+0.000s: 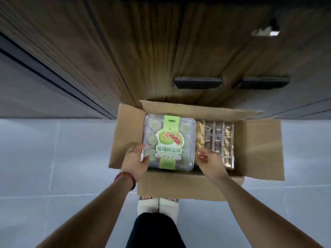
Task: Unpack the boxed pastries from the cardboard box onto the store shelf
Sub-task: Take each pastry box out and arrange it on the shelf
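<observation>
Head view: cardboard box point(179, 185) is holding a flat pastry box point(170, 140), its label running twelve-to-six; left hand point(134, 160) fingers are gripping its nine-o'clock edge, right hand point(209, 161) fingers are curling loosely, empty.

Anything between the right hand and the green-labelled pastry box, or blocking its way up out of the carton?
Nothing visible. The left hand grips the pastry box by its left edge; the right hand is at its right edge, nothing between. The flaps of the carton are folded outward, leaving the way up open. The shelf is out of view.
</observation>
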A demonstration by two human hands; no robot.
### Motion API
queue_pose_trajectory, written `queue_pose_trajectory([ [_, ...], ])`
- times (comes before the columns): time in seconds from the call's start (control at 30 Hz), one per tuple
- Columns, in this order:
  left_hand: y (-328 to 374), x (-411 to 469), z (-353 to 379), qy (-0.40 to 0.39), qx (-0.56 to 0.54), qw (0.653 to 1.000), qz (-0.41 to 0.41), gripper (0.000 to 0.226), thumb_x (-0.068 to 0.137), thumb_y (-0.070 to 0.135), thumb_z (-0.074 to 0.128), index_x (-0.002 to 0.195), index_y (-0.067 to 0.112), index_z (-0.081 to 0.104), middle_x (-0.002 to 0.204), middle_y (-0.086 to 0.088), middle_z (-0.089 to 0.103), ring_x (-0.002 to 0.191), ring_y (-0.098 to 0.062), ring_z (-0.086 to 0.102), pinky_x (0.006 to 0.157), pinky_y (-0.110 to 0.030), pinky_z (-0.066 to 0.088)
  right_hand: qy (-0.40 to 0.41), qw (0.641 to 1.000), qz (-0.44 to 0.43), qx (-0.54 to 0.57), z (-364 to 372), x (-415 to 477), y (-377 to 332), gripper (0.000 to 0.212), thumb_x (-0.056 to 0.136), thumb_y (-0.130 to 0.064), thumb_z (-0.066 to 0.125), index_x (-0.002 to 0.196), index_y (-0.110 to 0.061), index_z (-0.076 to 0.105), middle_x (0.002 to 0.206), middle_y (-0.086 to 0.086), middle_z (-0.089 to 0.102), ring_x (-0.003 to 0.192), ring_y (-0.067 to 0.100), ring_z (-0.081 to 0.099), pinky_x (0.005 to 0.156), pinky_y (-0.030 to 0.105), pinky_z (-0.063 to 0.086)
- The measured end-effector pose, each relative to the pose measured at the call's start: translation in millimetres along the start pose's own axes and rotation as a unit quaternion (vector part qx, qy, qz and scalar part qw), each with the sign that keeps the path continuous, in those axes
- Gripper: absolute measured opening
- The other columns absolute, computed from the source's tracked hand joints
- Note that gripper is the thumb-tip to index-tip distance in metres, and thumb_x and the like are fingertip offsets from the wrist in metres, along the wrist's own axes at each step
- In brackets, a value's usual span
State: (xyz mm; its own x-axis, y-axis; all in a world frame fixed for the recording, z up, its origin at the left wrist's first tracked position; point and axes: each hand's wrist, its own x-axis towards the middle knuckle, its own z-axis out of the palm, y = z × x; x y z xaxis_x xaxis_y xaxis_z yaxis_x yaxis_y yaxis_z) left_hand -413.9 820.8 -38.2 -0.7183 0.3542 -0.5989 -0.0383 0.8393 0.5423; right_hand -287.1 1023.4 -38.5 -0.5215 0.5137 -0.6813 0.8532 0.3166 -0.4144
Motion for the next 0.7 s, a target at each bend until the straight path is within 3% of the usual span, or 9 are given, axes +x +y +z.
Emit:
queue_pose_trajectory([
  [0.1, -15, 22, 18, -0.019, -0.022, 0.999, -0.016, 0.041, 0.074, 0.02, 0.056, 0.115, 0.013, 0.059, 0.115, -0.009, 0.064, 0.115, -0.028, 0.054, 0.101, -0.037, 0.042, -0.022, 0.999, 0.0, 0.023, 18, 15, 10, 0.03, 0.094, -0.021, 0.054, 0.123, -0.012, 0.055, 0.093, -0.002, 0.057, 0.1, 0.026, 0.063, 0.072, 0.024, 0.04],
  [0.2, -14, 34, 20, -0.01, -0.06, 0.997, -0.047, 0.038, 0.08, 0.017, 0.06, 0.117, 0.009, 0.059, 0.119, -0.01, 0.062, 0.114, -0.027, 0.056, 0.099, -0.036, 0.044, -0.051, 0.996, -0.005, 0.07, 31, 26, 13, 0.051, 0.094, -0.027, 0.054, 0.142, -0.026, 0.038, 0.103, -0.006, 0.064, 0.088, 0.019, 0.066, 0.066, 0.026, 0.05],
  [0.3, -12, 46, 21, -0.007, -0.09, 0.991, -0.099, 0.046, 0.084, 0.012, 0.061, 0.129, 0.009, 0.049, 0.128, -0.009, 0.055, 0.117, -0.023, 0.054, 0.096, -0.03, 0.041, -0.07, 0.99, 0.015, 0.118, 40, 36, 18, 0.065, 0.09, -0.036, 0.06, 0.147, -0.033, 0.028, 0.118, -0.008, 0.065, 0.098, 0.017, 0.068, 0.071, 0.026, 0.056],
  [0.43, 2, 52, 29, 0.023, -0.044, 0.993, -0.104, 0.047, 0.085, 0.009, 0.056, 0.13, 0.004, 0.042, 0.129, -0.019, 0.046, 0.098, -0.023, 0.048, 0.08, -0.025, 0.036, -0.07, 0.973, 0.061, 0.213, 41, 46, 14, 0.046, 0.091, -0.022, 0.062, 0.136, -0.021, 0.049, 0.116, -0.005, 0.066, 0.084, 0.006, 0.064, 0.061, 0.014, 0.047],
  [0.53, 7, 55, 33, 0.039, -0.058, 0.99, -0.119, 0.051, 0.087, 0.012, 0.054, 0.136, 0.009, 0.04, 0.131, -0.018, 0.043, 0.105, -0.028, 0.054, 0.083, -0.028, 0.042, -0.075, 0.958, 0.1, 0.257, 42, 53, 12, 0.039, 0.09, -0.023, 0.063, 0.128, -0.016, 0.056, 0.125, 0.007, 0.061, 0.102, 0.018, 0.063, 0.076, 0.027, 0.051],
  [0.6, 1, 59, 31, 0.024, -0.07, 0.988, -0.138, 0.049, 0.087, 0.018, 0.055, 0.134, 0.01, 0.045, 0.123, -0.013, 0.051, 0.093, -0.026, 0.059, 0.082, -0.032, 0.049, -0.054, 0.961, 0.107, 0.25, 42, 56, 10, 0.042, 0.088, -0.032, 0.063, 0.125, -0.014, 0.057, 0.126, 0.008, 0.057, 0.106, 0.022, 0.06, 0.083, 0.034, 0.053],
  [0.67, -6, 61, 28, 0.019, -0.094, 0.985, -0.142, 0.044, 0.086, 0.018, 0.057, 0.128, 0.006, 0.051, 0.108, -0.009, 0.058, 0.08, -0.019, 0.057, 0.071, -0.028, 0.047, -0.025, 0.965, 0.095, 0.242, 41, 57, 7, 0.036, 0.089, -0.035, 0.06, 0.115, -0.01, 0.055, 0.115, 0.005, 0.057, 0.098, 0.019, 0.058, 0.08, 0.035, 0.052],
  [0.7, -7, 61, 27, 0.02, -0.106, 0.984, -0.14, 0.042, 0.086, 0.016, 0.057, 0.127, 0.007, 0.053, 0.109, -0.008, 0.06, 0.083, -0.018, 0.056, 0.072, -0.026, 0.043, -0.011, 0.967, 0.089, 0.238, 40, 56, 6, 0.025, 0.091, -0.034, 0.058, 0.105, -0.014, 0.052, 0.105, 0.002, 0.056, 0.089, 0.016, 0.056, 0.073, 0.031, 0.049],
])
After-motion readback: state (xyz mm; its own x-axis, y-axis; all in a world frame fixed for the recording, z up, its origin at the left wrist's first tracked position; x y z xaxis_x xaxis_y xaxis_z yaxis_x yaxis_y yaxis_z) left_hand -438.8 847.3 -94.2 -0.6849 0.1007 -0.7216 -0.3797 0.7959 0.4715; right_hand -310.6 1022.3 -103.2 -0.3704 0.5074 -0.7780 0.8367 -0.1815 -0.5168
